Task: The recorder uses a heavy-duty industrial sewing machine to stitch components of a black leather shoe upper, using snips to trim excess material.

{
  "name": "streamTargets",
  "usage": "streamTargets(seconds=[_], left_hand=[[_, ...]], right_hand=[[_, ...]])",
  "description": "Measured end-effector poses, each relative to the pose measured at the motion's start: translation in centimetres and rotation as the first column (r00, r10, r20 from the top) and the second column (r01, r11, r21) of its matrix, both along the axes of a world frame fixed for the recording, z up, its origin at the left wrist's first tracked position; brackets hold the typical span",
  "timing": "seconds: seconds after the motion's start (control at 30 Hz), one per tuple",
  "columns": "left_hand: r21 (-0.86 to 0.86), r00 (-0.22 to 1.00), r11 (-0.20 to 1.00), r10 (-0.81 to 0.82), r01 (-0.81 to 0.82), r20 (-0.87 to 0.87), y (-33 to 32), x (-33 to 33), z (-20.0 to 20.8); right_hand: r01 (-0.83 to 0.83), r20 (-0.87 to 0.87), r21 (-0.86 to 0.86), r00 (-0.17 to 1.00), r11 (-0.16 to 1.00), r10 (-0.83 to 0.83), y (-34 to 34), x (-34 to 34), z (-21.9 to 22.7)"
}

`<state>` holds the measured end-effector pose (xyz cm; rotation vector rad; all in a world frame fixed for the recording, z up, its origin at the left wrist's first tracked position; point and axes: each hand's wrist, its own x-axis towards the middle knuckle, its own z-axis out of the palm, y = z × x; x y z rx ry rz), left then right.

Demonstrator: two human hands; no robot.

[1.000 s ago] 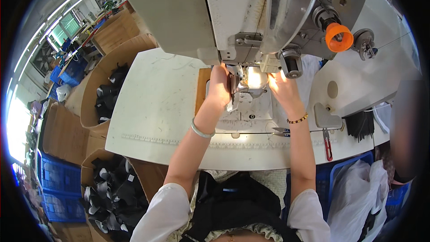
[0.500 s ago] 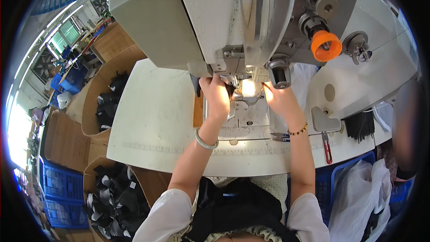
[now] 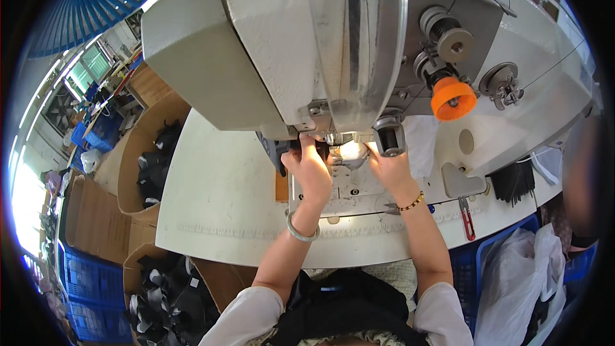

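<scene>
A large grey-white sewing machine head [image 3: 307, 45] fills the upper view above a white table [image 3: 218, 205]. My left hand [image 3: 311, 173], with a pale bangle on its wrist, reaches under the head and closes on a dark piece of material [image 3: 274, 152] just left of the needle area. My right hand [image 3: 389, 173], wearing a beaded bracelet, rests on the metal bed plate [image 3: 359, 195] to the right of the lit needle spot [image 3: 349, 150]. Its fingertips are hidden under the head.
An orange knob [image 3: 453, 97] sticks out of the machine's right side. Red-handled snips [image 3: 467, 218] and a stack of black pieces [image 3: 512, 182] lie on the right. Cardboard boxes [image 3: 138, 166] of dark pieces stand left, with blue crates [image 3: 96, 282]. A white bag [image 3: 512, 282] sits lower right.
The view has dropped closer, so the machine head looms larger. Both hands have slid further under the head, and the left hand now grips the dark piece beside the needle.
</scene>
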<state>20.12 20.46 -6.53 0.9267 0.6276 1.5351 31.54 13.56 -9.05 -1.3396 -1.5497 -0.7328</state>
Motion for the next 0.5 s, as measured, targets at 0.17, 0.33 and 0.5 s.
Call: streamTargets(seconds=[0.17, 0.33, 0.5], left_hand=[[-0.091, 0.992, 0.989, -0.122, 0.118, -0.042, -1.0, -0.7, -0.1], [0.026, 1.000, 1.000, 0.000, 0.000, 0.002, -1.0, -0.7, -1.4], [0.443, 0.917, 0.892, 0.245, -0.086, -0.316, -1.1, -2.1, -5.5]], right_hand=[[0.038, 0.110, -0.086, 0.993, 0.996, -0.029, -1.5, -0.1, 1.0], [-0.001, 0.074, -0.147, 0.997, 0.989, 0.012, -2.4, -0.7, 2.0], [-0.014, 0.142, -0.159, 0.989, 0.987, 0.037, -2.9, -0.9, 3.0]])
